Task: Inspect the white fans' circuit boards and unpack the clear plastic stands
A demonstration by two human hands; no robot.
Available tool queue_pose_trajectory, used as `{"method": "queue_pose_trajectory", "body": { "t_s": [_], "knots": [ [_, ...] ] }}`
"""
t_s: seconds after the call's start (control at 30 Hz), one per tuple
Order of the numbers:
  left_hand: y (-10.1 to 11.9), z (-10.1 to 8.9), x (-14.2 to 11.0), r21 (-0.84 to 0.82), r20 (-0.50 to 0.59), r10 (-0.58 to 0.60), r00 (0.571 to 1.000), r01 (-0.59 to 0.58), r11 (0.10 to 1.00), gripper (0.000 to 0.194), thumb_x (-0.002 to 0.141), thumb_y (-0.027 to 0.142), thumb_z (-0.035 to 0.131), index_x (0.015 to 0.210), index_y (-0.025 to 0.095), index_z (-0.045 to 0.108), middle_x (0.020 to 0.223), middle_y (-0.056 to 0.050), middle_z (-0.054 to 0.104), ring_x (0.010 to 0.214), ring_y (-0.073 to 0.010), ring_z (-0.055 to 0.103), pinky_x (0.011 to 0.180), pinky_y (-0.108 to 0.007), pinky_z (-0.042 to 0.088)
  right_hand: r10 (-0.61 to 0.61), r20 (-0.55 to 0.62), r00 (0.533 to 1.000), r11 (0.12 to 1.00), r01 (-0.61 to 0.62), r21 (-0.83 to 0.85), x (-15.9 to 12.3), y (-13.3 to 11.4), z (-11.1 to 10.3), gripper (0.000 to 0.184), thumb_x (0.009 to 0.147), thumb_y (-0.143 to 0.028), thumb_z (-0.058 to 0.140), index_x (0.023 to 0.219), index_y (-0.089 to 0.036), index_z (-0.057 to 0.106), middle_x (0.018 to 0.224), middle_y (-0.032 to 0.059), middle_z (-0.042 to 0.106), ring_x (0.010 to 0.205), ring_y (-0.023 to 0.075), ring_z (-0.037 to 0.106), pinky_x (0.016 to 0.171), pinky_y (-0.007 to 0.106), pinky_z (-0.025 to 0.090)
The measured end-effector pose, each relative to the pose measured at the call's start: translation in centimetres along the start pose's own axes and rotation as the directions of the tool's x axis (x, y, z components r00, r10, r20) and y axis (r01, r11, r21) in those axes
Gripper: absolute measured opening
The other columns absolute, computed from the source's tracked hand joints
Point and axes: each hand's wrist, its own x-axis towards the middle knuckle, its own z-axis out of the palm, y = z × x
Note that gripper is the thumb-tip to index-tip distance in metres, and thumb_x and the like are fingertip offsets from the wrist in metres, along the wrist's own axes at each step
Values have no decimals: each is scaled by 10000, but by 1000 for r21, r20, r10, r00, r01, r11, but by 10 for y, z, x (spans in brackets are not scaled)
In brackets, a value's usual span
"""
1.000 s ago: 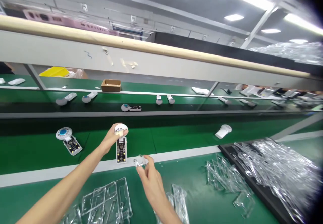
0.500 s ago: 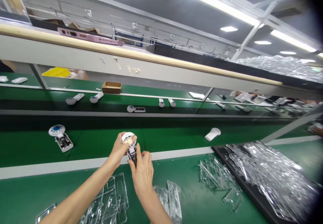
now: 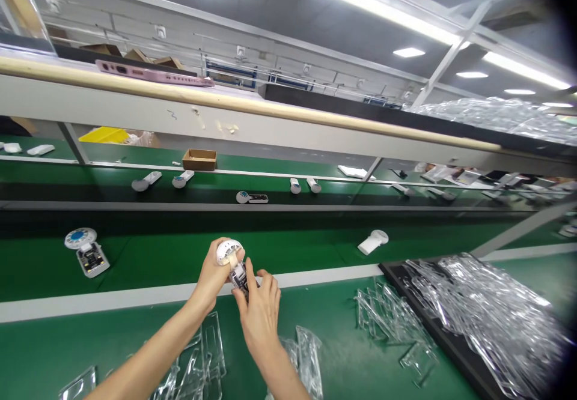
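While the left hand (image 3: 211, 275) curls around a round white cap (image 3: 226, 251), thumb and fingers closed on it, the right hand (image 3: 260, 316) is closed over a small circuit-board module (image 3: 238, 280). Cap and module touch between the hands, just over the white edge strip (image 3: 315, 277) of a green conveyor belt (image 3: 288, 256); whether they are joined cannot be told.

Nearby stock, in order of distance:
- Green worktop (image 3: 76, 346) directly below the hands, with loose clear plastic shells (image 3: 213, 343) under the left forearm and another clear shell (image 3: 309, 358) beside the right forearm
- Black tray (image 3: 433, 328) at right on the worktop, heaped with a pile of clear plastic shells (image 3: 478, 322); more clear shells (image 3: 383, 316) lie just beside its edge
- On the near belt: a white disc with a blue centre (image 3: 77, 238), lying beside a circuit board (image 3: 91, 260) at left, and a white handled device (image 3: 373, 241) at right
- On a farther belt: a white device with a dark handle (image 3: 251, 198), among others in a row
- Beyond: a cardboard box (image 3: 199, 160) and a yellow sheet (image 3: 106, 136), behind a pale wooden rail (image 3: 270, 115)
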Motion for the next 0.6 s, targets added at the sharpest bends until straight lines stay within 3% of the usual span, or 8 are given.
{"method": "queue_pose_trajectory", "body": {
  "t_s": [0.13, 0.23, 0.3, 0.4, 0.47, 0.5, 0.53, 0.6],
  "knots": [
    [-7, 8, -6, 31, -47, 58, 997, -56, 998, 611, 567, 516, 736, 1050, 234, 489, 938, -39, 597, 759, -181, 599, 562, -253, 482, -4, 136, 991, 997, -7, 83, -2, 19, 2, 607, 885, -308, 479, 1429, -340, 211, 1027, 86, 563, 917, 283, 570, 740, 419, 487],
    [-20, 18, -14, -30, -81, 60, 995, -62, 998, 679, 600, 493, 739, 1163, 249, 447, 1082, -69, 594, 911, -205, 603, 699, -280, 508, -14, 119, 993, 993, 0, 122, -4, 32, -3, 617, 890, -298, 473, 1436, -324, 188, 1016, 77, 565, 895, 260, 576, 751, 404, 490],
    [-32, 24, -19, -130, 16, 20, 1000, -18, 991, 697, 633, 469, 734, 1222, 248, 435, 1179, -82, 581, 1042, -215, 574, 831, -293, 486, -50, 67, 996, 987, 40, 154, -5, 37, -9, 600, 902, -296, 457, 1437, -323, 185, 1011, 73, 561, 896, 246, 569, 779, 407, 484],
    [-48, 33, -24, -197, 186, -133, 974, 170, 966, 623, 647, 486, 723, 1166, 190, 548, 1204, -115, 593, 1136, -251, 535, 935, -318, 439, -143, 43, 989, 971, 132, 198, -9, 42, -22, 562, 896, -298, 480, 1411, -338, 260, 1044, 79, 551, 945, 256, 546, 804, 427, 470],
    [-55, 40, -27, -181, 143, -203, 969, 227, 957, 582, 643, 510, 715, 1098, 164, 605, 1183, -133, 607, 1132, -281, 539, 944, -352, 437, -188, 56, 981, 951, 168, 260, -10, 46, -29, 530, 880, -304, 509, 1380, -336, 333, 1083, 85, 544, 980, 265, 532, 813, 431, 465],
    [-58, 44, -29, -168, 91, -188, 978, 201, 965, 572, 642, 511, 713, 1088, 170, 609, 1178, -128, 611, 1125, -286, 544, 941, -363, 440, -187, 53, 981, 936, 161, 314, -9, 48, -31, 512, 880, -313, 504, 1370, -326, 356, 1109, 88, 539, 1003, 263, 526, 826, 426, 463],
    [-59, 47, -30, -147, 40, -145, 989, 149, 978, 560, 644, 510, 710, 1086, 182, 607, 1173, -116, 614, 1117, -286, 549, 938, -368, 443, -151, 32, 988, 914, 127, 385, -7, 51, -32, 484, 888, -327, 477, 1360, -307, 375, 1140, 92, 532, 1031, 258, 519, 844, 416, 460],
    [-61, 54, -35, -81, -34, -26, 999, 24, 996, 528, 646, 519, 696, 1073, 222, 605, 1169, -85, 615, 1106, -278, 554, 941, -366, 445, 56, -20, 998, 824, -35, 566, -1, 59, -31, 411, 918, -359, 368, 1307, -251, 444, 1162, 97, 538, 1055, 231, 523, 871, 379, 455]
  ]
}}
